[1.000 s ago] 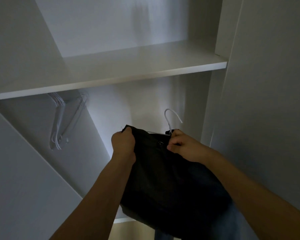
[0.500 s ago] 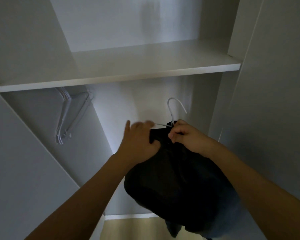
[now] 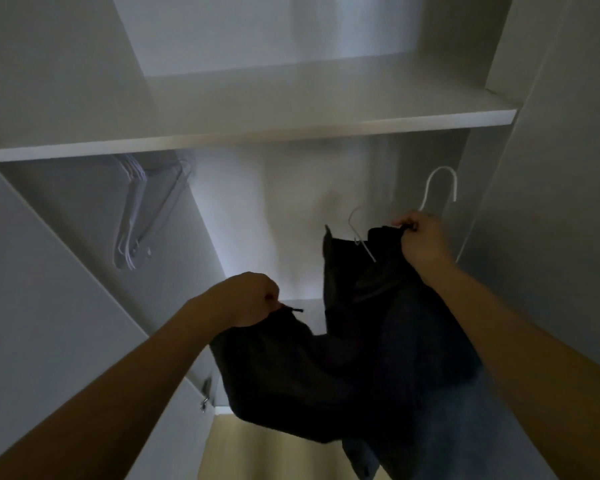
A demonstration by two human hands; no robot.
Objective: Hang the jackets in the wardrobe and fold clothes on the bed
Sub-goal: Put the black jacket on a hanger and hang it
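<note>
The right hand [image 3: 425, 242] had its fingers [image 3: 406, 226] pinched on the dark jacket's [image 3: 361, 348] top edge at the white hanger [image 3: 440, 185], whose hook pointed up. The left hand [image 3: 248, 299], lower, gripped another edge. The jacket hung slack between them, below the wardrobe shelf [image 3: 257, 142].

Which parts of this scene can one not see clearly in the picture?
- Hanging rail: head view, hidden behind the shelf.
- Hanger body: covered by the dark jacket and the right hand.
- Left hand fingers: curled into the fabric, turned away.
- Empty hangers: too dim to count.
- Jacket hem: cut off by the bottom edge.
</note>
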